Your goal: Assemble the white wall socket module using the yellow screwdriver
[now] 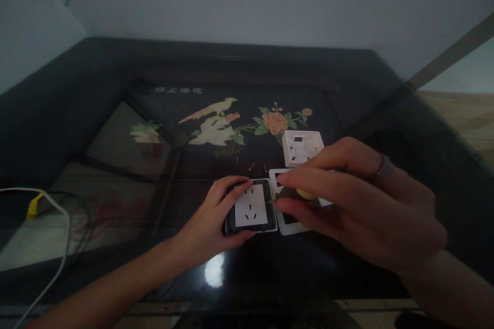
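A wall socket (250,208) with a white slotted face and dark surround lies on the glossy black table. My left hand (222,208) grips it, fingers on its upper edge and thumb along its lower edge. Just right of the socket, my right hand (358,200) pinches a small thin metal piece that looks like a screw (271,201), close to the socket's right side. Behind those fingers lies a white cover frame (287,229), partly hidden. A yellow item (306,195) shows between the fingers; its kind I cannot make out.
Beyond the right hand stands an open white mounting box (303,146). Several loose screws (251,166) lie beyond the socket. At the left, a white cable (68,231) with a yellow tag (34,206) crosses the table (127,277). A wall rises behind the table.
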Demonstrator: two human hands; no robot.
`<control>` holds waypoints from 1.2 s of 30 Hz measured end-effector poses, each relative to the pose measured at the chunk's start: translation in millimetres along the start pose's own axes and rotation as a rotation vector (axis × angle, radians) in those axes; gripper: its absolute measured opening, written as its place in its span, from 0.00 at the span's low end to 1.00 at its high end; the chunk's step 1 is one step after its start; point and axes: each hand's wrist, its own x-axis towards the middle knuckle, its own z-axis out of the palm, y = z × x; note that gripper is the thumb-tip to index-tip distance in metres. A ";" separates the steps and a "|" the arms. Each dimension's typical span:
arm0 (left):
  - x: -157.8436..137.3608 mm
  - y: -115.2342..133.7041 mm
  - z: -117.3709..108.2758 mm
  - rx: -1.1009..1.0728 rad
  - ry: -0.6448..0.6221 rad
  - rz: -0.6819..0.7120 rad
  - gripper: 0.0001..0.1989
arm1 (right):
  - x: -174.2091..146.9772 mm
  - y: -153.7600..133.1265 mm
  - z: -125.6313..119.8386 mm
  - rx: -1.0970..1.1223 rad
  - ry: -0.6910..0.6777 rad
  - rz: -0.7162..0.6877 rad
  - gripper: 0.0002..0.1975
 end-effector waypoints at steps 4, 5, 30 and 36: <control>0.3 0.3 -1.2 0.005 -0.008 -0.002 0.39 | 0.4 1.4 1.3 -0.027 -0.010 -0.022 0.09; 0.2 0.2 -1.2 0.007 -0.007 -0.001 0.39 | 1.0 2.6 -1.1 0.001 -0.041 -0.019 0.11; 1.5 0.3 -1.4 -0.005 0.001 0.020 0.40 | 0.5 8.6 -18.1 0.184 -0.236 0.091 0.21; -0.4 0.1 -1.0 -0.027 -0.004 -0.015 0.41 | 2.0 9.9 -2.6 -0.010 -0.022 -0.074 0.08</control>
